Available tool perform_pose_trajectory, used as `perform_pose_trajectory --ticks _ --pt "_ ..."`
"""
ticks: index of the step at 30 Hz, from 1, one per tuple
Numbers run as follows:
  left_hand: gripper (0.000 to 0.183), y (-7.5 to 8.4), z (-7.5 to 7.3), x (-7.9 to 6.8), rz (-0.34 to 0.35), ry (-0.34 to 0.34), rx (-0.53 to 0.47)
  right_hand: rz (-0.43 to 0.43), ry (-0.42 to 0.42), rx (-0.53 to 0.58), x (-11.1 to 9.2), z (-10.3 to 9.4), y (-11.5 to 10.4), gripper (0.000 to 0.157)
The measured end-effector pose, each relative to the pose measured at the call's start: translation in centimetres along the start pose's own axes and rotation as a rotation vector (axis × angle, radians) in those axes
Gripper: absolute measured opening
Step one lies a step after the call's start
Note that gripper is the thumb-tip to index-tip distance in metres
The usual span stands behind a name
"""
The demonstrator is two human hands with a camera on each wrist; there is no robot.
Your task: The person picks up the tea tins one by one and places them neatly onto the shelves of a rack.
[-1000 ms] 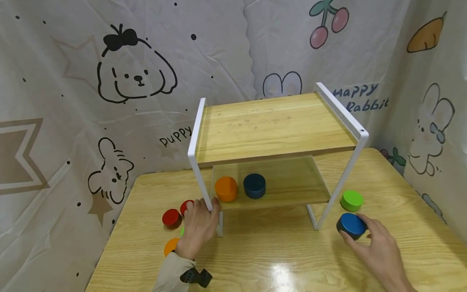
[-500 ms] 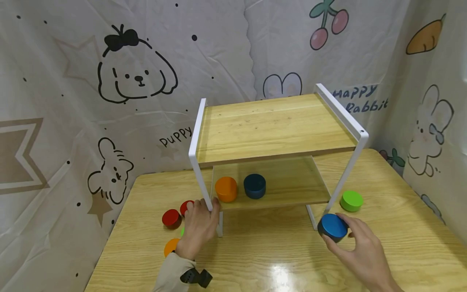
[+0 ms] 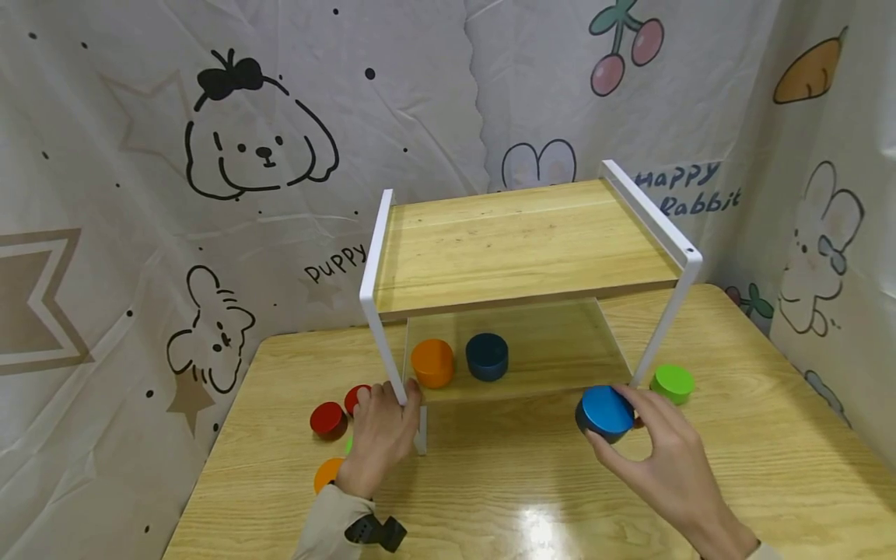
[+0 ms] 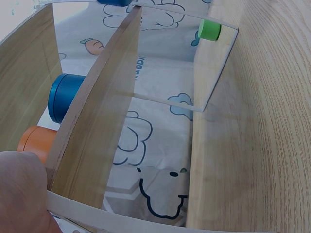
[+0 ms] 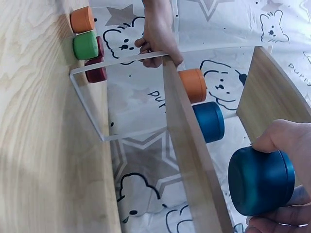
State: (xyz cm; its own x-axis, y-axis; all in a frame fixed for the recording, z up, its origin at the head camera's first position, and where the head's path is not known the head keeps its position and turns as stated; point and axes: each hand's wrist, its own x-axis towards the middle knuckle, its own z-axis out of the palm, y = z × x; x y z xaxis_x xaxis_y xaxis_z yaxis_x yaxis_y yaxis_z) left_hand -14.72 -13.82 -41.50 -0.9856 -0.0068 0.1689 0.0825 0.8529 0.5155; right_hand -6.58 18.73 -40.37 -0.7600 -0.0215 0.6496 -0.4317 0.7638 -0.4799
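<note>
A two-tier wooden shelf (image 3: 525,241) with white metal side frames stands on the table. My left hand (image 3: 381,435) grips its left front post, at the end of the lower board (image 3: 560,342). On that board an orange round tin (image 3: 432,363) sits at the left, with a dark blue round tin (image 3: 487,357) beside it. My right hand (image 3: 668,455) pinches another blue round tin (image 3: 606,412) between thumb and fingers, in front of the lower board's right end. In the right wrist view this held blue tin (image 5: 260,179) is apart from the board.
Right of the shelf, a green tin (image 3: 673,383) lies on the table (image 3: 490,498). Red tins (image 3: 328,421), an orange tin (image 3: 327,473) and a green tin (image 5: 86,45) are grouped by my left hand. A printed cloth (image 3: 420,101) hangs behind.
My right hand has carried the blue tin leftward and slightly up, from beside the green tin to the front of the shelf's right end. The left hand has stayed on the post.
</note>
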Motion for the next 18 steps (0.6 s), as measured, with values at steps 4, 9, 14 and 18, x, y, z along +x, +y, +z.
perform_pose_trajectory --ticks 4,9,14,18 --pt "0.053 0.0 -0.1 0.0 -0.003 -0.003 -0.005 -0.071 0.010 0.001 1.4 0.7 -0.3 0.064" --pt "0.052 0.0 -0.1 0.0 -0.010 -0.012 -0.001 -0.112 0.000 -0.008 2.8 2.0 -0.4 0.062" --pt "0.052 0.0 0.0 0.1 -0.001 -0.009 0.000 -0.126 -0.006 -0.006 3.6 3.0 -0.2 0.061" --pt "0.052 0.0 0.0 0.0 -0.003 -0.005 0.000 -0.121 -0.010 -0.016 4.3 3.5 -0.1 0.060"
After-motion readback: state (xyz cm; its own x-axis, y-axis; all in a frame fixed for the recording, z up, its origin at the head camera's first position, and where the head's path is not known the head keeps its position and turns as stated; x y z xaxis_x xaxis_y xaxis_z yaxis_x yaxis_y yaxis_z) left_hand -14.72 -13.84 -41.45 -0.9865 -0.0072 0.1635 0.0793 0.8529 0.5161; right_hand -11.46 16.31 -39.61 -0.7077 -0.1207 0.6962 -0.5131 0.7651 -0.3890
